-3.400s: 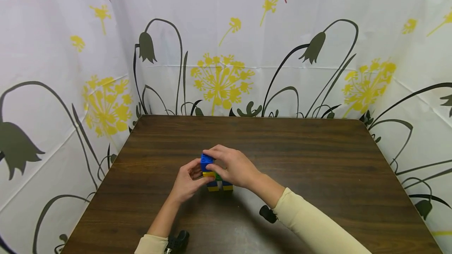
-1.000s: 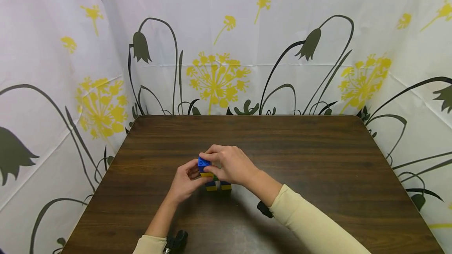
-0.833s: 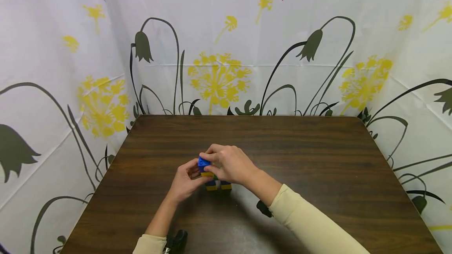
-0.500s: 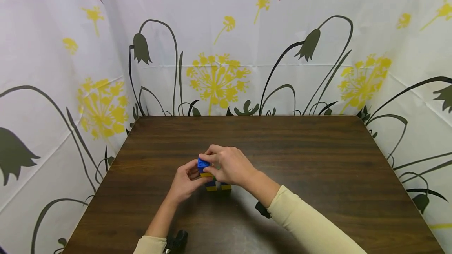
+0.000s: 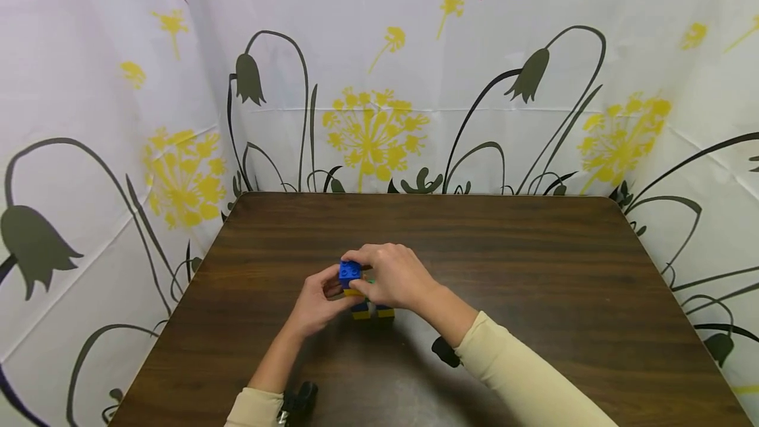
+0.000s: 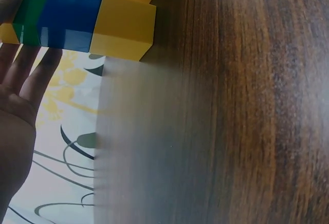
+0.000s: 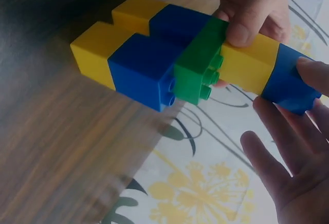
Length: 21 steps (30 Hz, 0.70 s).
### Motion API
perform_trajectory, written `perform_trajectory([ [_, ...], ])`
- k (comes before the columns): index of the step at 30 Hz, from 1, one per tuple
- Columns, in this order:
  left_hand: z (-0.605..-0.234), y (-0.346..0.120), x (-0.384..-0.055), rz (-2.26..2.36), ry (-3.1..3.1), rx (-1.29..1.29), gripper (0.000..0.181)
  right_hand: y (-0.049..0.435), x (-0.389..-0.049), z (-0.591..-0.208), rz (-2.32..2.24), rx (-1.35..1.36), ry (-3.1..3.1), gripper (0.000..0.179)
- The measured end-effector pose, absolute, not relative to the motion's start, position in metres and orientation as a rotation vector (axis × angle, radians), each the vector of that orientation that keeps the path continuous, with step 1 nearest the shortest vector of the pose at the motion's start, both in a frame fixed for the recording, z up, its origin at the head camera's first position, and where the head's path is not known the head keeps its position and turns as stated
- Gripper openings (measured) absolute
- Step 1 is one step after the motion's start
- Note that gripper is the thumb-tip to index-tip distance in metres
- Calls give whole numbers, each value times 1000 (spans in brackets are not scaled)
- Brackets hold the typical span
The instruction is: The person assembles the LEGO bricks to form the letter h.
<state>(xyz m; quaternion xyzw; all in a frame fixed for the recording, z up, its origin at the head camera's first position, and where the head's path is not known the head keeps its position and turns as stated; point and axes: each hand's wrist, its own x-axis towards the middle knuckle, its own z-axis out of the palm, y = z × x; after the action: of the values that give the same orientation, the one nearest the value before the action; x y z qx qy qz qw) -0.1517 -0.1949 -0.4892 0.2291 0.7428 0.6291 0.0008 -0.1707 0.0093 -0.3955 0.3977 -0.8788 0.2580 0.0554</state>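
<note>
A small tower of toy building bricks stands on the table. At its foot are two yellow bricks (image 7: 92,54), each with a blue brick (image 7: 141,70) on it, and a green brick (image 7: 198,62) bridges the pair. One upper yellow brick (image 7: 249,62) sits on the green brick's left end, capped by a top blue brick (image 5: 350,271). My left hand (image 5: 317,302) grips the upper yellow brick, thumb on its near side beside the green one. My right hand (image 5: 400,275) pinches the top blue brick between thumb and forefinger; its other fingers spread loosely in the right wrist view.
The dark wood-grain table (image 5: 504,256) spreads around the tower. A white curtain (image 5: 391,12) with printed flowers hangs behind it and at both sides. Black devices sit at the left wrist (image 5: 299,404) and the right wrist (image 5: 446,352).
Both hands keep nearly the same hold. The top blue brick has turned slightly, its studs facing the head camera more squarely, and the head view has shifted a little.
</note>
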Motion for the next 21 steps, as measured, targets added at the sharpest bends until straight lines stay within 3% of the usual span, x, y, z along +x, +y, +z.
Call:
perform_trajectory([
  [8,-487,-194,-151,1938,2371,696,47,11,-169,-397,799,1222,-2623,40],
  [14,-481,-194,-147,1965,2353,682,49,15,-169,-403,787,1281,-2549,51],
  [21,-486,-204,-149,1924,2430,662,70,30,-168,-403,804,1244,-2566,63],
])
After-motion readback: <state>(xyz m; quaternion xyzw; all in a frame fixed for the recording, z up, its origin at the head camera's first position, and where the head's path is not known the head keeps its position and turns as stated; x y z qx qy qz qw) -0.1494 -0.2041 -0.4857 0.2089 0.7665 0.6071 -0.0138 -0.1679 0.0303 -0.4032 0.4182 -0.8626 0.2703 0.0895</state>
